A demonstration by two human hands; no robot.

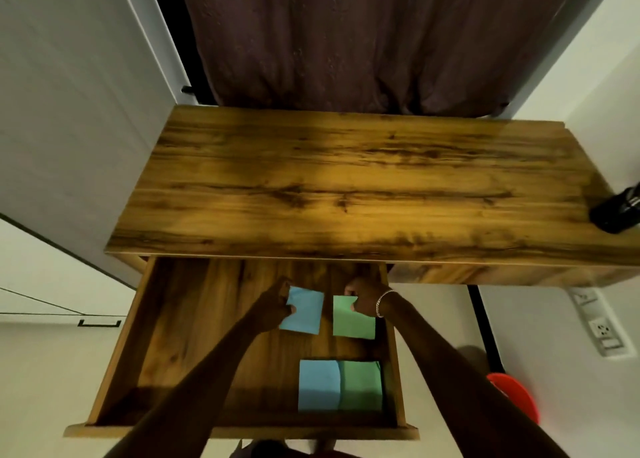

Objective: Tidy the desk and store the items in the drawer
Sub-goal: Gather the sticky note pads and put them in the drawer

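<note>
Head view, the only one I have.

Drawer point(117, 346) is pulled fully out under the table's point(346, 187) front edge, toward its left end. Both hands are inside it, toward the back right.

Left hand point(275, 305): fingers curled, pinching the left edge of the blue sheet point(306, 313). The sheet is skewed a little against the drawer walls. I can't tell whether it lies flat on the drawer floor or is just off it.

Right hand point(363, 298), bracelet on the wrist: fingers curled over the back right corner of the green sheet point(351, 320), thumb on top. The sheet sits square, just beside the drawer's right wall.

The two sheets are side by side with a narrow gap, not touching. My read: each hand holds an outer edge so the pair goes down in a row without overlap.

Front right corner of the drawer: blue pad point(318, 385) and green pad point(362, 385), touching, same blue-left, green-right order. The held pair looks meant to mirror that layout.

Rest of the drawer floor shows bare wood.

On the table top I see only a black bottle point(620, 211) at the right edge, partly cut off by the frame. Judging from that, the task is nearly done: release the sheets, deal with the bottle if it counts, then close the drawer.

Risk: light paper may shift when the fingers let go.

Red bucket point(516, 395) on the floor at right.
</note>
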